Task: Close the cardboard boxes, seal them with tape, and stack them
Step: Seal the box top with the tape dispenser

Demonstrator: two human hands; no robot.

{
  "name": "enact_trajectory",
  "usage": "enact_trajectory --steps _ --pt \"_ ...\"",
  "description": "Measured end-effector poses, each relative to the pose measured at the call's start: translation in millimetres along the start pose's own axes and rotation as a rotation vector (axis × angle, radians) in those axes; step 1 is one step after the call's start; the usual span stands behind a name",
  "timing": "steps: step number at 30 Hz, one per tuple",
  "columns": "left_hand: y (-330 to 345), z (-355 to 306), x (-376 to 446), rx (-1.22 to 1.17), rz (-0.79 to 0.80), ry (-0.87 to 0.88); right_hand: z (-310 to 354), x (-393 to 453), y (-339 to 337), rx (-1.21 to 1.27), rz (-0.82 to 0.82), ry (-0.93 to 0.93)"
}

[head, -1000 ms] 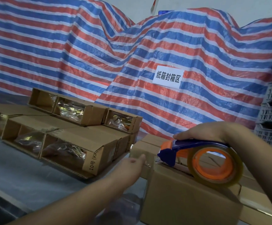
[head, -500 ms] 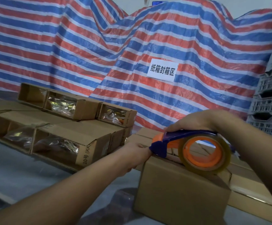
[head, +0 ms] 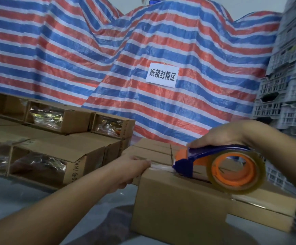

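Tape [head: 161, 168] across brown box [head: 179, 206] seam

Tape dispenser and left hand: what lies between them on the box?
A short stretch of clear tape, running from the left hand to the dispenser along the box top; head view.

A strip of bare counter [head: 28, 197] is lying open at 7 o'clock, between the near box [head: 175, 206] and the stacked open boxes [head: 55, 147] crowding 9 to 10 o'clock. The striped tarpaulin [head: 108, 59] is walling off everything from 10 to 1 o'clock. Grey plastic crates [head: 288, 85] are blocking 2 to 3 o'clock. Both hands and the tape dispenser [head: 219, 167] are occupying the near box's top.
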State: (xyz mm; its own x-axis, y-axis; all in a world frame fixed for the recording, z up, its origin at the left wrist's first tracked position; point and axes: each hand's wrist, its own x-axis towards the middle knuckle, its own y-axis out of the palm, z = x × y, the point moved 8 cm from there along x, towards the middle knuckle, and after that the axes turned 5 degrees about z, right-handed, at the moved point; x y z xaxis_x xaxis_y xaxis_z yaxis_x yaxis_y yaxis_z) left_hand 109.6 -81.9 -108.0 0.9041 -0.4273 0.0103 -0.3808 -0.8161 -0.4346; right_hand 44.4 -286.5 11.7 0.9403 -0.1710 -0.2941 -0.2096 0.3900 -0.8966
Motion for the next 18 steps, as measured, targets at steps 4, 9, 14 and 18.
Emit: enact_trajectory --steps 4,9,14,18 --pt "-9 -30 -10 0.230 -0.149 0.173 10 5 -8 -0.340 -0.083 0.127" --pt "9 -71 -38 0.549 -0.176 0.508 8 7 -3 -0.241 -0.036 0.108" --pt "35 -55 -39 0.809 0.036 0.505 8 8 -1 -0.229 0.023 0.076" --pt "32 -53 -37 0.923 -0.011 0.535 -8 -5 -9 -0.075 0.080 0.051"
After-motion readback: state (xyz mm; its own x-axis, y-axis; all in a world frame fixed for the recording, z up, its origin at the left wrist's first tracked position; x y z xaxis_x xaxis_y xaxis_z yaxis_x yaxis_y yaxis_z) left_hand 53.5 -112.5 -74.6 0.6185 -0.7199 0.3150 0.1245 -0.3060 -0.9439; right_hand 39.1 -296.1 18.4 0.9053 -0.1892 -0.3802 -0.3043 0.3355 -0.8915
